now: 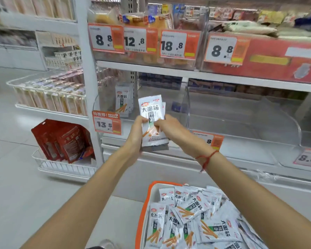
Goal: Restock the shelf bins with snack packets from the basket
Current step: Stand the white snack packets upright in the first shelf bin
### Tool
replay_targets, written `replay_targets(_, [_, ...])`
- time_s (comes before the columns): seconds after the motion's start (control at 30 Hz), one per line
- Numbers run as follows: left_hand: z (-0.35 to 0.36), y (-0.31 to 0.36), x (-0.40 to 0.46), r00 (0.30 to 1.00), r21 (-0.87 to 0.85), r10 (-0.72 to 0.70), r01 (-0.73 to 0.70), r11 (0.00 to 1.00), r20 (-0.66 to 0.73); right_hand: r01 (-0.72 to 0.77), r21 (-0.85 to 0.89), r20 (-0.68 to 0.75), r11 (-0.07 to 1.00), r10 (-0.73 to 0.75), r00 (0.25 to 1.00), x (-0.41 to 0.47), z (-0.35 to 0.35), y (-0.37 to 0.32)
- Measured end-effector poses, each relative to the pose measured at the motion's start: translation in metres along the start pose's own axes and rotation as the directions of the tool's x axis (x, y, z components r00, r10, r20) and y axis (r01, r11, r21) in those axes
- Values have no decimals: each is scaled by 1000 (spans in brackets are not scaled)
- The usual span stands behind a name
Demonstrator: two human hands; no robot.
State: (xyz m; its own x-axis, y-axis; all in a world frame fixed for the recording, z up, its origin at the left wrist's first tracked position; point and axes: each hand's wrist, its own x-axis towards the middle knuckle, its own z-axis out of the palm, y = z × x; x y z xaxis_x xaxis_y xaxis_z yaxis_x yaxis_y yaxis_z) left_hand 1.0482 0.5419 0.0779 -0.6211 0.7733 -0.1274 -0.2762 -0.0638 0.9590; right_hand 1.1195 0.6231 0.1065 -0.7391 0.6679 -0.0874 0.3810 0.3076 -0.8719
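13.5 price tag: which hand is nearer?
Left. The left hand grips the snack packets just right of the 13.5 price tag; the right hand is farther right.

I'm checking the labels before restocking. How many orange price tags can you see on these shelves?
7: four along the upper shelf, reading 8.8, 12.8, 18.8 and 8.8; three on the lower bins, 13.5, one behind the right hand, and 8.8.

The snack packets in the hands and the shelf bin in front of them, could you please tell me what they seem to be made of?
The snack packets, gripped by the left hand and right hand, look like thin plastic film: glossy, printed, with flat crimped ends. The shelf bin appears to be clear rigid plastic, perhaps acrylic: you can see the shelf through its walls, and its edges catch light.
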Motion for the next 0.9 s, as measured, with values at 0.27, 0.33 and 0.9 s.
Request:
replay_targets(0.27, [-51, 76, 79, 997, 210, -37, 52, 976, -74, -195, 409, 235, 891, 103, 966, 99, 5, -53])
replay_targets(0.33, [-61, 87, 103, 992, 331, -92, 114, 937, -81, -206, 396, 230, 895, 121, 966, 130, 13, -54])
replay_targets(0.9, [-115, 64, 231, 967, 950, 97, 206, 234, -234, 161, -405, -6, 900, -179, 984, 284, 114, -10])
